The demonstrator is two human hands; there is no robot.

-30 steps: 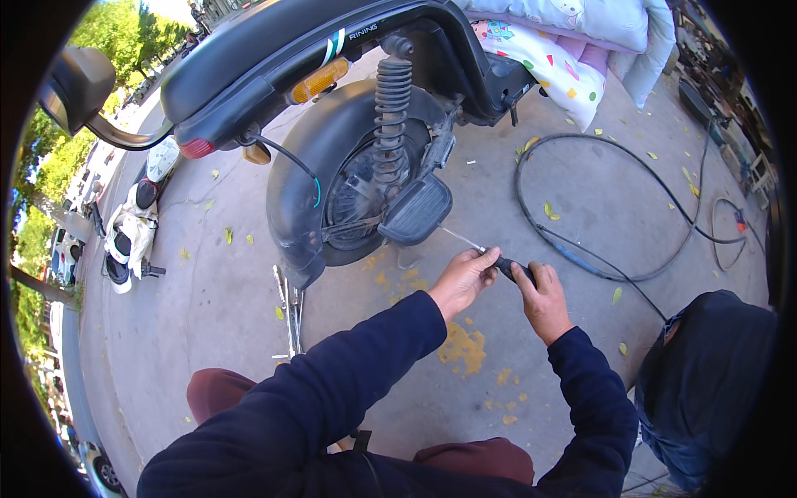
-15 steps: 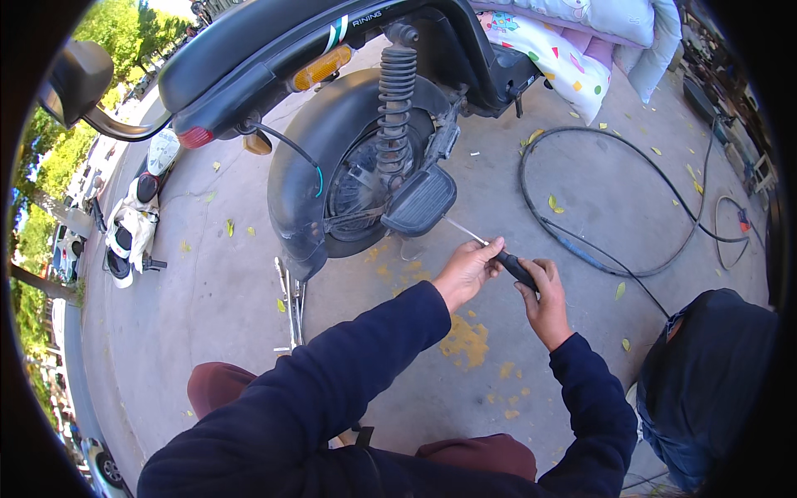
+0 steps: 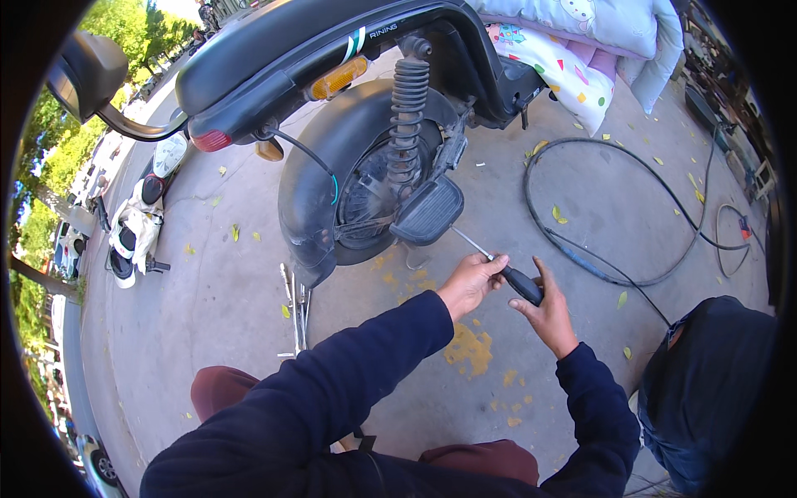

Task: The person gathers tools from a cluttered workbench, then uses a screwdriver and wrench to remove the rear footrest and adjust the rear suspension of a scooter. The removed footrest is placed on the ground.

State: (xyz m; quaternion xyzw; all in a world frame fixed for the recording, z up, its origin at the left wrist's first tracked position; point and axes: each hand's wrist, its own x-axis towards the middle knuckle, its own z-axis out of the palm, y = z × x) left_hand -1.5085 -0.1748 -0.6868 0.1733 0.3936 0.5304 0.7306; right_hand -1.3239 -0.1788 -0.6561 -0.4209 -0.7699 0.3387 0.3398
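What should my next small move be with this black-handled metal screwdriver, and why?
Probably close your right hand around the black-handled metal screwdriver: its thumb and forefinger stand spread at the handle, while your left hand pinches the tool near the shaft. The tip seems to reach the black, ribbed, rounded footrest, so a firmer grip might steady it.

A hose (image 3: 581,262) lies (on pavement (image 3: 207,307)) right of the scooter (image 3: 320,153).

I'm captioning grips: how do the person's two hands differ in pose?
The left hand pinches the screwdriver where shaft meets handle; the right hand is open, thumb and forefinger spread at the handle's rear end. The left hand is nearer the black footrest than the right hand. Both are bare, with dark-blue sleeves.
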